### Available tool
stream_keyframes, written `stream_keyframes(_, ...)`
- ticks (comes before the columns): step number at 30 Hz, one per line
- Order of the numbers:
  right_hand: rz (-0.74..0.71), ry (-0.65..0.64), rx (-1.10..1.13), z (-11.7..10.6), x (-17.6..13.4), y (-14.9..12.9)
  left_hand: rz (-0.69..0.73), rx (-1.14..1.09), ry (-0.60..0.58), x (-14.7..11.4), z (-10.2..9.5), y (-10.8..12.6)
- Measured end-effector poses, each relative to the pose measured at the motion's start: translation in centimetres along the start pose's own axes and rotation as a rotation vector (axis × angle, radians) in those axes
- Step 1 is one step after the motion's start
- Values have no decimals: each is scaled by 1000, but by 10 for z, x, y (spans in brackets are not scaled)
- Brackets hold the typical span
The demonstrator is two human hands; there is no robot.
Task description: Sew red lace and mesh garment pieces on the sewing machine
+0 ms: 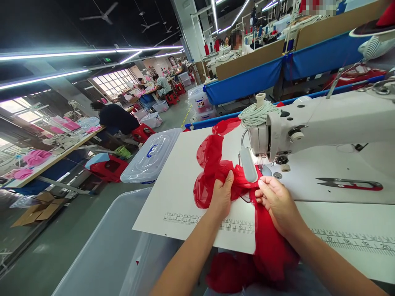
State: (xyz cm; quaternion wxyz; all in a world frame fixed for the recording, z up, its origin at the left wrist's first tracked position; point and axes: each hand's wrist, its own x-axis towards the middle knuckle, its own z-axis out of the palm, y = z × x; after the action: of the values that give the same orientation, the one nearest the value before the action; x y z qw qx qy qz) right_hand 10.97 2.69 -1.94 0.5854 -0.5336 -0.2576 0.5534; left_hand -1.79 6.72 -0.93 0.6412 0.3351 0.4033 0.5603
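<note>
Red sheer fabric [212, 156] with scalloped lobes lies across the white table left of the sewing machine [327, 119]. My left hand [222, 195] grips a bunched part of it between thumb and fingers. To the right of the needle area, my right hand [276, 201] pinches an edge of the same fabric. A pale oblong plate [248, 164] on the machine head hides part of the cloth and the needle. More of the red fabric drapes over the table's front edge, down towards my lap.
Thread snips [350, 183] lie on the machine bed at right. A printed ruler [210, 222] runs along the table front. Left of the table stand a large grey tub [108, 230] and a lidded clear box [151, 156]. People sit at other benches behind.
</note>
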Motion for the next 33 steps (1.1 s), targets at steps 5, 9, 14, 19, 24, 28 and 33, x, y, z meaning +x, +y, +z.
stream_keyframes(5,16,24,18,2,-1,-3,-11,-11,-17,-2,2,3)
stream_keyframes(9,21,40,36,2,-2,-4,-24,-15,-16,-3,2,4)
stream_keyframes(14,27,52,54,3,-2,-4,-32,-33,-1,-2,1,5)
stream_keyframes(19,32,61,62,4,-2,-6,-55,-76,19,1,0,2)
stream_keyframes(24,48,62,61,5,-2,-5,-112,-91,59,6,-5,-1)
stream_keyframes(28,61,64,62,4,-2,-5,-158,-54,42,9,-8,-2)
stream_keyframes(33,56,62,59,7,-4,-8,-149,115,-3,5,-8,-3)
